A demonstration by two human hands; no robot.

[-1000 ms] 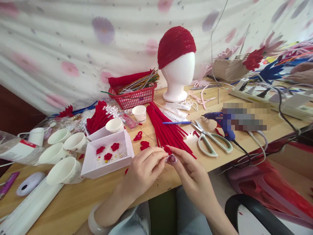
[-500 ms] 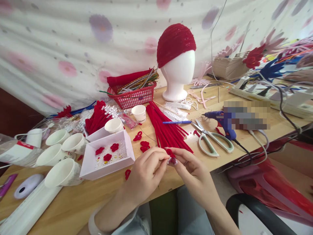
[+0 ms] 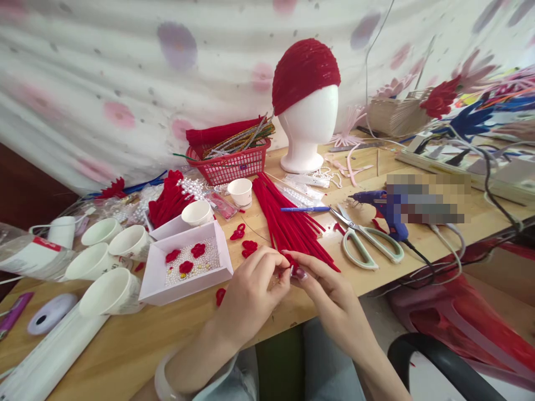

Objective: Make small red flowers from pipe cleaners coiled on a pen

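1. Wooden table [image 3: 125, 345], flowered cloth behind; white tray [image 3: 186, 267] left of the hands.
2. Left hand [image 3: 251, 295] and right hand [image 3: 330, 295] meet in front of the red stems [image 3: 288, 223] — fingertips pinched together on a small red piece [image 3: 291, 263].
3. Scissors [image 3: 368, 245] right of the stems; I'd keep the pinch tight, bends small.

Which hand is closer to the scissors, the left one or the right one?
Right. The right hand lies just left of the scissors; the left hand is farther left, beyond the right hand.
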